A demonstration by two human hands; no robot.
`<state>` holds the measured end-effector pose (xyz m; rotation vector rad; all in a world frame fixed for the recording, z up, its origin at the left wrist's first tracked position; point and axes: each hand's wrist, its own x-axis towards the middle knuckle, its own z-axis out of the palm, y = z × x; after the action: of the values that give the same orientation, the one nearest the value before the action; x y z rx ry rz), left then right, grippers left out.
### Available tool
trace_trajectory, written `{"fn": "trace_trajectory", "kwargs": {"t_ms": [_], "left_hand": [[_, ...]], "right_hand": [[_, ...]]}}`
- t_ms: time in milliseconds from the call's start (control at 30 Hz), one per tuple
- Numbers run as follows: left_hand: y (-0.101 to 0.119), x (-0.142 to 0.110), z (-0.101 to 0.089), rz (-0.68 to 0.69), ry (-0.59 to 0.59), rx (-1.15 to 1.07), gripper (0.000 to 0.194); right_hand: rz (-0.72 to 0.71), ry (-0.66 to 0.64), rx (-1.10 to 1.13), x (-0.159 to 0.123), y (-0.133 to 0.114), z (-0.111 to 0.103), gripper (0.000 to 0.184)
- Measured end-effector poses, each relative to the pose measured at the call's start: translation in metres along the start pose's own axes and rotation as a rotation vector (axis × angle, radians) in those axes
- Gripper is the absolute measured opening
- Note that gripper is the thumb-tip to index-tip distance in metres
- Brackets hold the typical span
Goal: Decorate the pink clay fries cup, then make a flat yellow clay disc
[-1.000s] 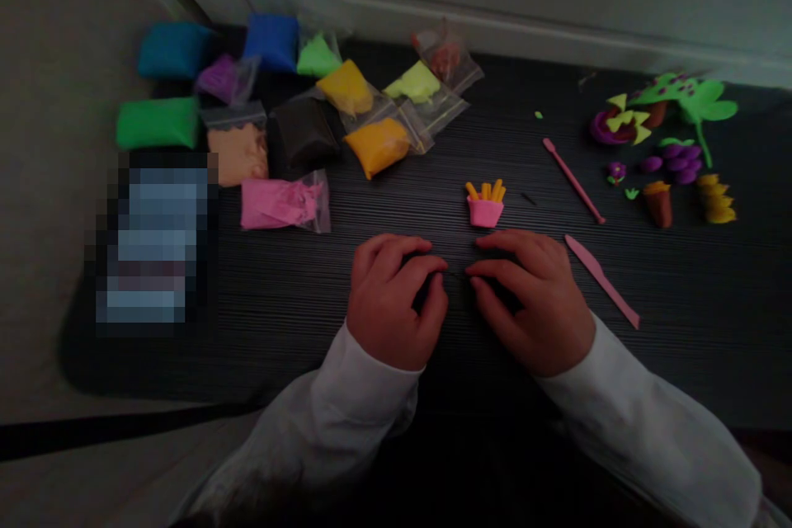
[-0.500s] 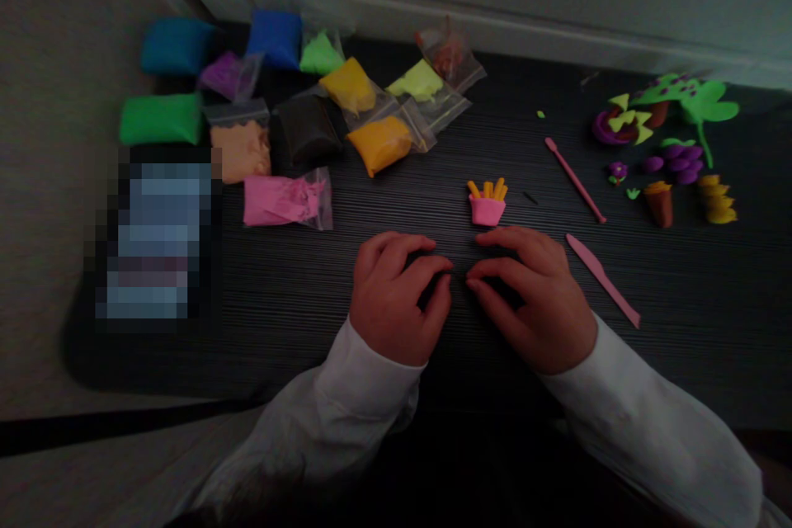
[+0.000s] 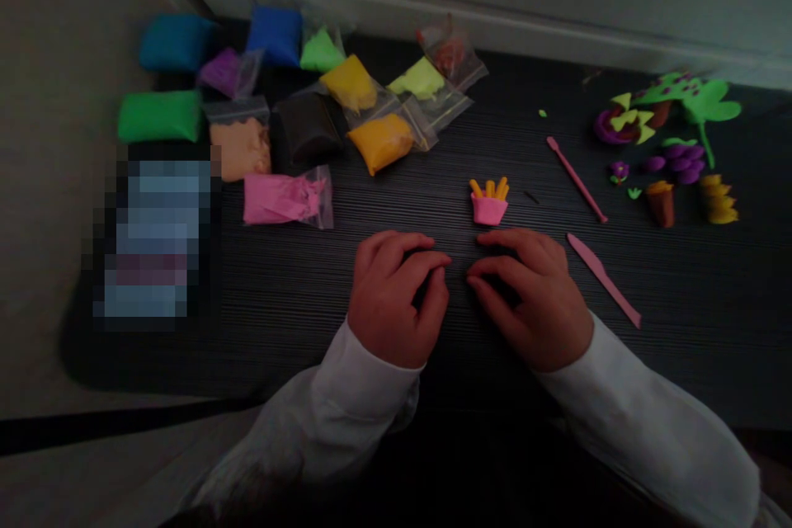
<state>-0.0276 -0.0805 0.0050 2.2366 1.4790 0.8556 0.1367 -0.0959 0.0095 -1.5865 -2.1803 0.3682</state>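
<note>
My left hand [image 3: 399, 297] hovers over or rests on the dark tabletop with thumb and forefinger tips pressed together. Facing it across a small gap, my right hand [image 3: 529, 297] also has thumb and forefinger closed in a pinch. Whatever either pinch holds is too small and dark to make out. Just beyond my right fingertips stands a small clay box of fries [image 3: 489, 202], a pink holder with orange sticks. Beside it lies a short, thin dark strip [image 3: 531, 197]. A pink modelling knife [image 3: 603, 279] lies right of my right hand, with a thin pink modelling tool [image 3: 577, 179] farther back.
Bags of coloured clay, among them pink [image 3: 285, 198], orange [image 3: 380, 142] and black [image 3: 308, 129], cover the back left. A blurred-out phone-like object [image 3: 152, 239] lies at the left. Finished clay pieces, including purple grapes [image 3: 684, 162] and a brown cup [image 3: 661, 205], sit at the right.
My left thumb and fingertips have drawn slightly left, so the gap between the two pinches is a little wider. Things on the table have stayed put; the view shifted slightly.
</note>
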Motion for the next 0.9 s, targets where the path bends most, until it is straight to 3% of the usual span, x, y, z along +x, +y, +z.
{"fn": "trace_trajectory", "kwargs": {"t_ms": [900], "left_hand": [[-0.0004, -0.0022, 0.0043, 0.021, -0.071, 0.042, 0.010]], "right_hand": [[0.012, 0.019, -0.056, 0.0012, -0.0075, 0.0064, 0.011]]}}
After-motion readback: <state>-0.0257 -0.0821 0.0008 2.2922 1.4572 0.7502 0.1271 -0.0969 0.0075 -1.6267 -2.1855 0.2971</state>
